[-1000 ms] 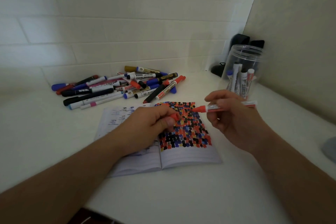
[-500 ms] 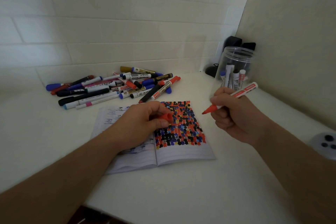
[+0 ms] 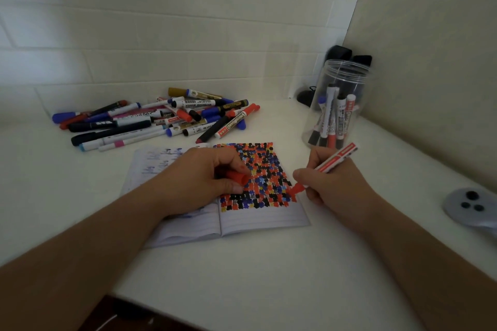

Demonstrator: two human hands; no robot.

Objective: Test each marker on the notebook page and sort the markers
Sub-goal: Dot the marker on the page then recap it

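While our right hand (image 3: 336, 183) pinches the red marker (image 3: 330, 164) at the notebook (image 3: 263, 220) page's right edge and our left hand (image 3: 204, 180) grips its cap (image 3: 236, 177), a drifting tip could ink the counter (image 3: 242, 271).

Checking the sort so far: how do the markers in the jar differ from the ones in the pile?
The jar markers stand on end, leaning, inside the clear jar; the pile lies flat on the counter. The jar holds a few, the pile many more. Both include red, blue and black ones, all capped.
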